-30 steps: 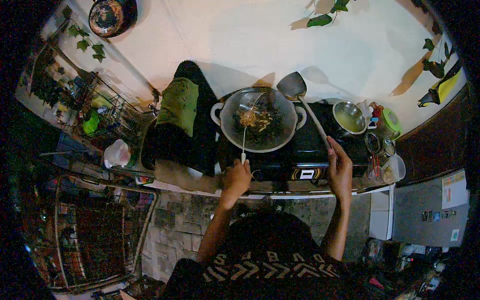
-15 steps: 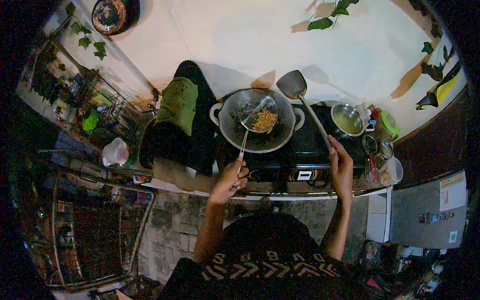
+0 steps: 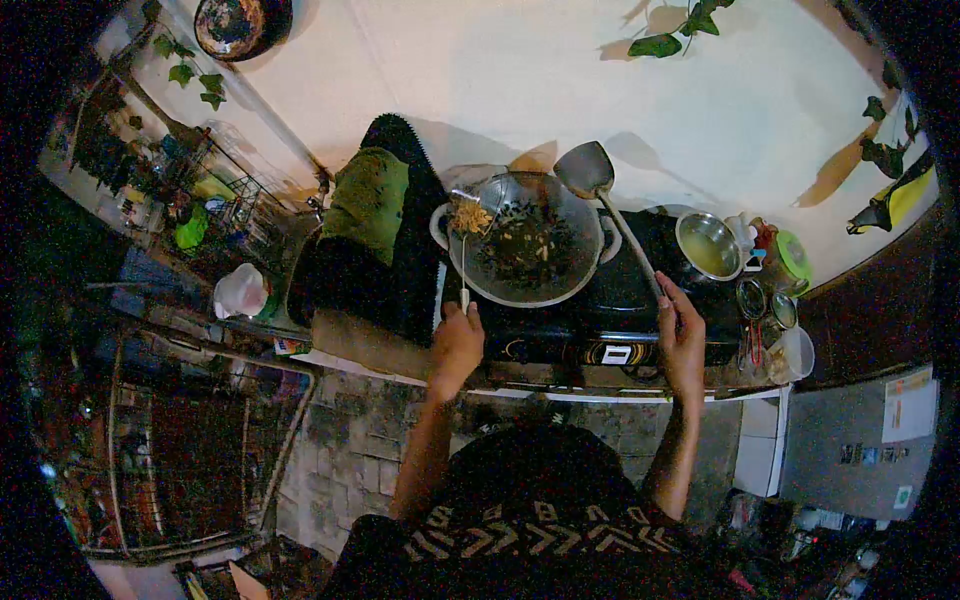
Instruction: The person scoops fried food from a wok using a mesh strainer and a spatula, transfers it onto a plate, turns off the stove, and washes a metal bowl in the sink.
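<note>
My left hand (image 3: pixel 457 345) is closed around the handle of a wire strainer (image 3: pixel 490 196). The strainer hangs over the left side of the wok (image 3: pixel 572 270), with a clump of golden-brown fried pieces (image 3: pixel 470 217) in its mesh. Inside the wok, several more small pieces (image 3: pixel 535 245) lie scattered over the dark bottom. My right hand (image 3: pixel 682 335) grips the long handle of a turner (image 3: pixel 586 168). Its broad blade is raised above the wok's back right rim, apart from the food. What the pieces are I cannot tell.
The wok stands on a black gas stove (image 3: pixel 560 345). Right of it are a steel bowl (image 3: pixel 708 245) with yellowish liquid, a green lid (image 3: pixel 792 258) and a clear plastic container (image 3: pixel 793 357). A green cloth (image 3: pixel 372 200) lies to the left, and a dish rack (image 3: pixel 235 190) stands beyond.
My left hand has shifted the strainer leftward, from the wok's middle to its left rim, uncovering pieces in the bottom. The turner stays nearly still in my right hand. The view has shifted slightly.
</note>
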A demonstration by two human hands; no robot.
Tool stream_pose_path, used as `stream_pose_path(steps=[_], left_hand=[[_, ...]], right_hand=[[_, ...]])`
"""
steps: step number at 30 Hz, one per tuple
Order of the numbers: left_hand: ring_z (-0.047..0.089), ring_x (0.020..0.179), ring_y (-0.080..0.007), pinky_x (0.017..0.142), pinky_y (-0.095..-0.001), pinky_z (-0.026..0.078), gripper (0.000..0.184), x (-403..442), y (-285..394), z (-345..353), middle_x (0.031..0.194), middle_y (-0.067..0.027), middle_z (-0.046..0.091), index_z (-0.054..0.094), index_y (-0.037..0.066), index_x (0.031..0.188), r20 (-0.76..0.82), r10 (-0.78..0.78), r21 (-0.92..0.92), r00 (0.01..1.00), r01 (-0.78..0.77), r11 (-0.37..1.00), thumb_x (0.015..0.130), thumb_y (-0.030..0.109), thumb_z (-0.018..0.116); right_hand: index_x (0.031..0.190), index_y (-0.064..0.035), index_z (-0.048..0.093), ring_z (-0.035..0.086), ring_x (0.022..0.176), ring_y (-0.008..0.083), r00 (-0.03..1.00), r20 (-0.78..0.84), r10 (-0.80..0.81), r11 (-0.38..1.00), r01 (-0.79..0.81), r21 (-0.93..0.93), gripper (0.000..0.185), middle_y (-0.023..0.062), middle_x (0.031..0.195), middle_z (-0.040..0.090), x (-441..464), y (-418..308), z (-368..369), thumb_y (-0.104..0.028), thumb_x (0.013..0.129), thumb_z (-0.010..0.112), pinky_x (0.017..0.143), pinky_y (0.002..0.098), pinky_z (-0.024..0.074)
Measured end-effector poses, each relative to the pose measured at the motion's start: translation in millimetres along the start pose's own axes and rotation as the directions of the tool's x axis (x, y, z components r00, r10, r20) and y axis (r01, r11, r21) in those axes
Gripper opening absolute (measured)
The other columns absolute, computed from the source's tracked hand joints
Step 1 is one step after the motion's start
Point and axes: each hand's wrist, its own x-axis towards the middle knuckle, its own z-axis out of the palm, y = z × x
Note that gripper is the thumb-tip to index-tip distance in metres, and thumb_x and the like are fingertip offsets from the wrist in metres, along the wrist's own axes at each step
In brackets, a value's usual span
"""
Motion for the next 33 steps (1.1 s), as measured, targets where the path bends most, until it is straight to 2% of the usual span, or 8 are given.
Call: stream_pose_path(steps=[12,17,19,22,25,27,29,33], left_hand=[[0.066,0.071,-0.0454,0.06,-0.0521,0.055,0.039,-28,7,32,0.08,-0.03,0.065,0.046,-0.006,0.107,0.06,0.227,0.169,0.972,-0.234,0.957,0.102,0.033,0.042],[0.069,0.067,-0.0369,0.057,-0.048,0.055,0.046,-34,0,34,0.078,-0.0266,0.065,0.047,-0.006,0.109,0.182,0.345,-0.123,0.921,-0.327,0.937,0.102,0.038,0.041],[0.064,0.057,-0.0236,0.048,-0.0396,0.05,0.042,-42,33,12,0.07,-0.0133,0.06,0.049,0.001,0.106,0.424,-0.07,-0.264,0.903,0.198,0.944,0.102,0.042,0.044],[0.048,0.049,-0.0125,0.042,-0.03,0.039,0.035,-43,30,0,0.064,0.0,0.046,0.049,0.008,0.101,0.561,0.085,-0.686,0.823,0.406,0.604,0.102,0.043,0.046],[0.035,0.047,-0.0062,0.041,-0.0238,0.028,0.03,-38,37,-20,0.064,0.0054,0.036,0.048,0.013,0.099,0.666,0.142,-0.724,0.732,0.589,0.359,0.102,0.042,0.048],[0.033,0.047,-0.0049,0.041,-0.0229,0.028,0.029,-37,37,-30,0.065,0.0052,0.038,0.048,0.013,0.101,0.69,0.052,-0.693,0.722,0.638,0.336,0.102,0.042,0.048],[0.032,0.046,-0.0041,0.041,-0.0224,0.027,0.03,-25,12,-22,0.066,0.005,0.039,0.047,0.013,0.103,0.683,0.254,-0.731,0.685,0.636,0.247,0.102,0.042,0.049],[0.034,0.045,-0.0064,0.041,-0.0251,0.029,0.027,-25,27,-53,0.065,0.0048,0.038,0.046,0.013,0.101,0.569,-0.046,-0.717,0.821,0.523,0.46,0.103,0.04,0.047]], right_hand=[[0.129,0.0011,0.058,0.057,0.123,0.0268,0.998,-0.047,0.047,0.999,-0.047,-0.011,0.034,0.0168,0.13,0.062,-8,4,-11,-0.014,0.102,0.047,0.105,0.0352,0.0404],[0.132,-0.0013,0.057,0.044,0.077,0.0084,0.994,-0.098,-0.038,0.999,0.036,-0.025,0.036,0.0012,0.102,0.063,-5,12,-10,-0.02,0.102,0.049,0.071,0.0228,0.0401],[0.132,-0.0017,0.057,0.04,0.074,0.0073,0.997,-0.08,-0.001,1.0,-0.001,-0.017,0.037,-0.001,0.095,0.059,-5,11,-12,-0.022,0.102,0.049,0.067,0.022,0.0369],[0.132,-0.0023,0.058,0.036,0.07,0.0059,0.997,-0.057,0.042,0.999,-0.043,-0.008,0.037,-0.0042,0.084,0.051,-4,6,-14,-0.023,0.102,0.049,0.061,0.0211,0.0325],[0.132,-0.0024,0.058,0.034,0.068,0.0057,0.998,-0.054,0.045,0.999,-0.045,0.012,0.037,-0.0059,0.079,0.045,-4,1,-13,-0.023,0.102,0.049,0.06,0.0212,0.0304],[0.132,-0.0024,0.058,0.033,0.068,0.0058,0.997,-0.061,0.046,0.999,-0.044,0.029,0.037,-0.0065,0.077,0.043,-3,1,-12,-0.022,0.102,0.05,0.059,0.0214,0.0295],[0.133,-0.0022,0.057,0.032,0.067,0.006,0.997,-0.077,-0.014,1.0,0.014,-0.003,0.037,-0.0054,0.079,0.045,-2,5,-13,-0.022,0.102,0.049,0.06,0.0214,0.0306],[0.133,-0.0004,0.056,0.046,0.076,0.0085,0.997,-0.05,0.06,0.998,-0.062,-0.02,0.038,0.0007,0.097,0.06,-5,1,-15,-0.021,0.102,0.048,0.073,0.0226,0.0407]])
